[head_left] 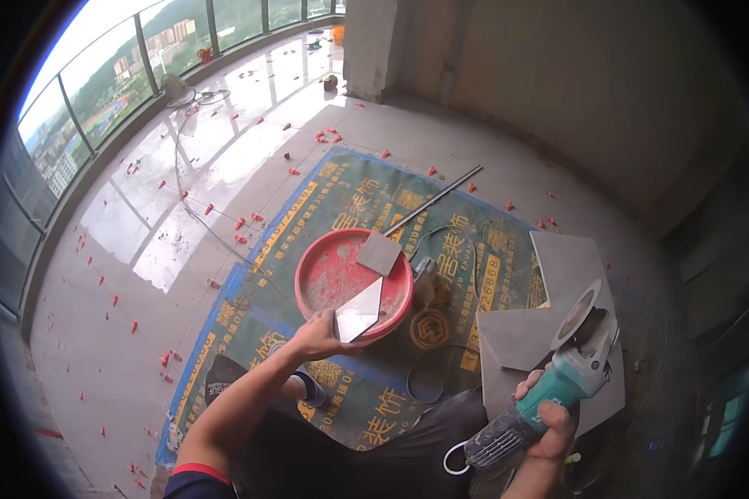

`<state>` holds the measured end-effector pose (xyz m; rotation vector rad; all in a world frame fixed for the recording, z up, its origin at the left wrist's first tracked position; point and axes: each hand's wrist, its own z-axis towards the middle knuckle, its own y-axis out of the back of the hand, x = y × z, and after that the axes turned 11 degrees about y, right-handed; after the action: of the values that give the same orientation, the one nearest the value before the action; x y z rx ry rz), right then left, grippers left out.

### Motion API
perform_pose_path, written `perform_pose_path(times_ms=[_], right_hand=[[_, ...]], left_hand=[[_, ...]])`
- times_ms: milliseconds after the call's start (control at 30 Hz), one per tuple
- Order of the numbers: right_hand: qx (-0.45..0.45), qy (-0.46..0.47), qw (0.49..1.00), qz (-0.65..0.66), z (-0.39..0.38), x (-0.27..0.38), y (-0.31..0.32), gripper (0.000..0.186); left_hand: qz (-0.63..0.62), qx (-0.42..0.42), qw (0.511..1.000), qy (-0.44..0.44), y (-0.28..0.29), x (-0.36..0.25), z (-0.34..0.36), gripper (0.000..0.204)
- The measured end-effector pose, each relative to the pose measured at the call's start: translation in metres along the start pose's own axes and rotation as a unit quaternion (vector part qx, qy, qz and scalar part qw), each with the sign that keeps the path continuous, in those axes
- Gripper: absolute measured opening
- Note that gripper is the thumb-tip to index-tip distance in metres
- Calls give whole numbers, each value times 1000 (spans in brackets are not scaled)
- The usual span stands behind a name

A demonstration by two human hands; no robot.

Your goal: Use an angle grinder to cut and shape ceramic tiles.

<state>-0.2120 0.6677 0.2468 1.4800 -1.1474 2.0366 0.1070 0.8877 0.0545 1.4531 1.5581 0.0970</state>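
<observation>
My left hand (314,337) is closed on the near end of a cut tile piece (359,311), pale and glossy with a slanted end. That piece is over the near rim of a red round basin (324,262), whose inside is coated with grey residue. A squarish grey tile piece (379,253) rests across the basin's far right rim. On the right, my right hand (553,428) grips a teal and black angle grinder (549,395) by its body, its disc (576,314) pointing up and away. Whether the disc spins I cannot tell.
Large grey cut tiles (570,266) lie under and beyond the grinder. A green printed floor mat (449,291) spreads below the basin, with a metal bar (434,201) on it. Red tile levelling clips (240,223) dot the tiled floor. A cable (179,166) runs along the left; a glass railing (141,54) stands behind.
</observation>
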Motion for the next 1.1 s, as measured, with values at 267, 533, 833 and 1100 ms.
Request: perform_pose_path(times_ms=[267, 533, 833, 1100], right_hand=[[5, 137, 971, -196, 69, -54, -107, 53], [-3, -37, 986, -165, 1, -162, -65, 53], [91, -38, 947, -306, -58, -235, 2, 44], [113, -136, 931, -320, -79, -262, -5, 45]], left_hand=[[129, -18, 982, -134, -42, -10, 44, 117], [182, -167, 946, -208, -74, 13, 77, 112], [8, -53, 997, -57, -46, 18, 110, 40], [56, -94, 993, -48, -54, 11, 106, 43]])
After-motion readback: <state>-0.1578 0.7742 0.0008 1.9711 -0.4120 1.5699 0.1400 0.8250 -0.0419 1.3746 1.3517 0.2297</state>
